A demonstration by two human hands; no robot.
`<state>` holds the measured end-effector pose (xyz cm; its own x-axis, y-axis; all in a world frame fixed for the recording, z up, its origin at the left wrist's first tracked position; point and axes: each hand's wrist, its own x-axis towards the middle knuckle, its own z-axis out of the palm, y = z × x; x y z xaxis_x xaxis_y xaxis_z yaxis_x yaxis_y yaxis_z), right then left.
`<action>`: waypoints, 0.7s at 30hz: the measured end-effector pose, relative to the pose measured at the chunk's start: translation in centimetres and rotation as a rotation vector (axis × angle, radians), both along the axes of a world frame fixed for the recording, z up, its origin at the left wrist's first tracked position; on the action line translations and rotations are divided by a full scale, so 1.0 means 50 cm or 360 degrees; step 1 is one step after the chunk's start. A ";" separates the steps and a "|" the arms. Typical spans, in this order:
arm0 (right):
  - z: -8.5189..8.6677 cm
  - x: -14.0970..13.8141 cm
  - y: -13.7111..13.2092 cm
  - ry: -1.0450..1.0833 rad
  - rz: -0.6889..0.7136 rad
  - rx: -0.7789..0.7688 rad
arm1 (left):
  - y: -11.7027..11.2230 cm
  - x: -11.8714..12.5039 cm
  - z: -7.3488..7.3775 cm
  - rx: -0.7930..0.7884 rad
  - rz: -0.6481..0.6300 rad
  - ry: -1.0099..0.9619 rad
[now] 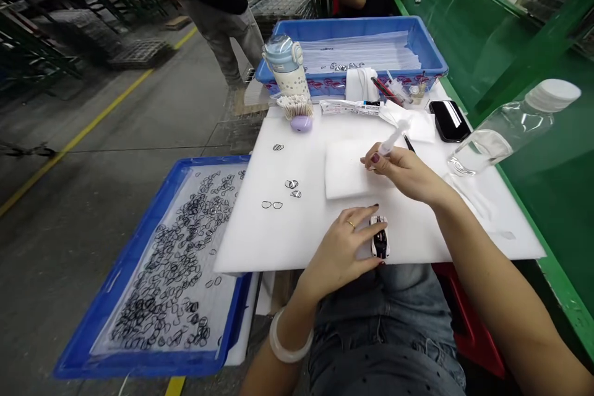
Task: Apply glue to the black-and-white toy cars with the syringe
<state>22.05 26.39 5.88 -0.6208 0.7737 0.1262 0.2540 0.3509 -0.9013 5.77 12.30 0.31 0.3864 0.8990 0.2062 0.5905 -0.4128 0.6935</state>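
Nearest the body, the left hand rests on the near edge of the white board, fingers curled round a small black and white part and pinning it flat against the surface. Just beyond, the right hand is closed in a pen grip on a clear syringe whose barrel tilts up and away; its tip is hidden behind the fingers, above a white foam pad. It looks like the step in hand is dabbing something from the syringe onto the held part, so the next move would call for bringing the tip down to the part while the left hand keeps it from sliding. To the left on the board lie a few loose thin rings, well apart from the hands. Off the board's left edge a blue tray holds a heap of the same rings. Farther back stand a tub of cotton swabs, a pale blue water bottle, a black phone and, to the right, a clear plastic bottle lying on its side. Behind them a second blue tray carries clear sheets, and two other people stand beyond it.
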 end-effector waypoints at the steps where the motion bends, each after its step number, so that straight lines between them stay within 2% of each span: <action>1: 0.002 0.000 -0.006 0.0153 0.0037 -0.0026 | 0.007 -0.001 0.000 0.0004 -0.0001 -0.0013; 3: -0.002 -0.006 -0.021 0.0301 0.0098 0.0056 | 0.015 0.005 -0.001 0.0017 0.0040 -0.0048; 6: -0.019 -0.017 -0.032 0.0065 0.0125 0.0209 | 0.017 0.029 0.000 0.0033 0.0218 -0.0126; 8: -0.025 -0.018 -0.028 0.0034 0.0147 0.0126 | 0.017 0.047 0.003 -0.0026 0.0360 -0.0240; 10: -0.020 -0.011 -0.023 0.0221 0.0189 -0.0053 | 0.018 0.059 0.007 -0.0101 0.0507 -0.0366; 12: -0.006 -0.002 -0.030 0.0427 0.0142 -0.0127 | 0.019 0.066 0.009 -0.0140 0.0604 -0.0454; 17: 0.027 0.017 -0.117 0.0713 -0.0297 -0.0166 | 0.024 0.063 0.008 -0.0195 0.0624 -0.0565; 19: 0.030 0.023 -0.149 0.0795 -0.0297 -0.0222 | 0.026 0.061 0.007 -0.0205 0.0633 -0.0587; 21: 0.027 0.030 -0.164 0.0775 -0.0160 -0.0235 | 0.027 0.061 0.008 -0.0198 0.0629 -0.0584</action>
